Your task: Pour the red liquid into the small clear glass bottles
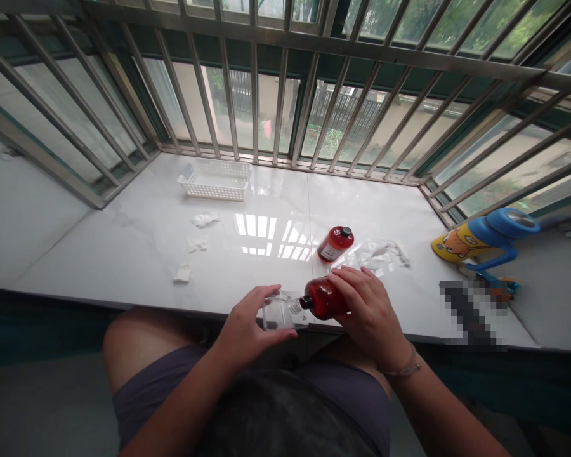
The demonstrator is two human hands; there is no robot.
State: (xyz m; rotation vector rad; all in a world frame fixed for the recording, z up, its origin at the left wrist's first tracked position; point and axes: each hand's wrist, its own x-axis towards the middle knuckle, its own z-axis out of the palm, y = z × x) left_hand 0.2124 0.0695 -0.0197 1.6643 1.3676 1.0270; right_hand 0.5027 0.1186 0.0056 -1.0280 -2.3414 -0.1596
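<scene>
My left hand [253, 320] is closed around a small clear bottle [276, 311], tilted with its neck toward the right. My right hand [368, 304] grips a dark red bottle [324, 298], tipped on its side so that its black neck points left. The two bottle mouths meet or nearly meet; I cannot tell whether liquid is passing between them. Just beyond them a second red bottle [335, 244], with a black cap and a pale label, stands upright on the white counter [137, 247].
Crumpled white tissues [205, 219] lie in a row at left. A white perforated basket [214, 182] sits near the window bars [254, 101]. Clear plastic wrapping [375, 254] rests right of the standing bottle. A blue and yellow flask [480, 235] and a blurred dark item [471, 314] are far right.
</scene>
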